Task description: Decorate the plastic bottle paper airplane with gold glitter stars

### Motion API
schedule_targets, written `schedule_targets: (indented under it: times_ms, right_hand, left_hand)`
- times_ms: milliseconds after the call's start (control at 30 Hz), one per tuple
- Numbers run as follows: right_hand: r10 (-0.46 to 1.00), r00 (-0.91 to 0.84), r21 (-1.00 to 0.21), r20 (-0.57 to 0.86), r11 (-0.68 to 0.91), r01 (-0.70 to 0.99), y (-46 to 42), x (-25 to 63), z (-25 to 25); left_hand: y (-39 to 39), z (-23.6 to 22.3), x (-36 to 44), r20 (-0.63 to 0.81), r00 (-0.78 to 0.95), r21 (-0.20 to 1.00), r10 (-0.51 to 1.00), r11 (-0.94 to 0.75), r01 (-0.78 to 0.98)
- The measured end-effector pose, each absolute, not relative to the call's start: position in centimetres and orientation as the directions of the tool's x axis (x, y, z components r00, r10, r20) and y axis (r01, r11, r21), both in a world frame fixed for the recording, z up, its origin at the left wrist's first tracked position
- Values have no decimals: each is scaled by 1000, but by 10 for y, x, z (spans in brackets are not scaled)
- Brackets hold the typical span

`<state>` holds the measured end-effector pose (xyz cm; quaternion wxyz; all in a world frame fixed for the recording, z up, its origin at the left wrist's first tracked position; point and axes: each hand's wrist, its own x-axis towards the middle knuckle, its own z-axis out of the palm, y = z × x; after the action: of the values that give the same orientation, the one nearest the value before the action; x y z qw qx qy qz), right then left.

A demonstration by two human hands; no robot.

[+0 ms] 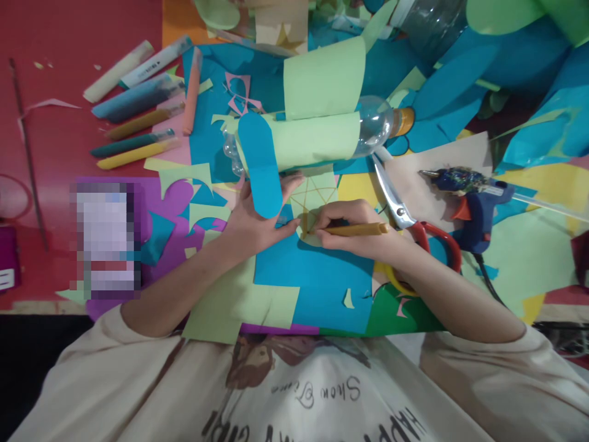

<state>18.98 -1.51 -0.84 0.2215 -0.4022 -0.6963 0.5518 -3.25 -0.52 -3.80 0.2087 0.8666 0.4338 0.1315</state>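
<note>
My right hand (347,227) is closed around an ochre marker pen (368,229), its tip down on a light green paper piece (315,195). Thin ochre lines on that paper cross in a star-like pattern. Across from it, my left hand (257,218) lies with thumb and fingers apart at the paper's left edge. A blue rounded paper strip (261,169) covers part of its fingers. Just beyond both hands, a clear plastic bottle (375,126) with an orange cap lies on its side, wrapped in light green paper (317,140).
Red-handled scissors (401,215) lie beside my right forearm, with a blue glue gun (481,221) farther right. Several markers (138,101) lie at the upper left, above a blurred-out phone-like rectangle (108,239). Coloured paper scraps cover much of the red table (59,147).
</note>
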Motion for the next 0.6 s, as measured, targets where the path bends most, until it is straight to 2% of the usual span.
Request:
schedule_targets:
  times_ms: [600]
  right_hand:
    - [854, -515, -934, -70, 125, 334, -12, 188, -12]
  left_hand:
    - [-4, -34, -31, -32, 572, 540, 820, -467, 700]
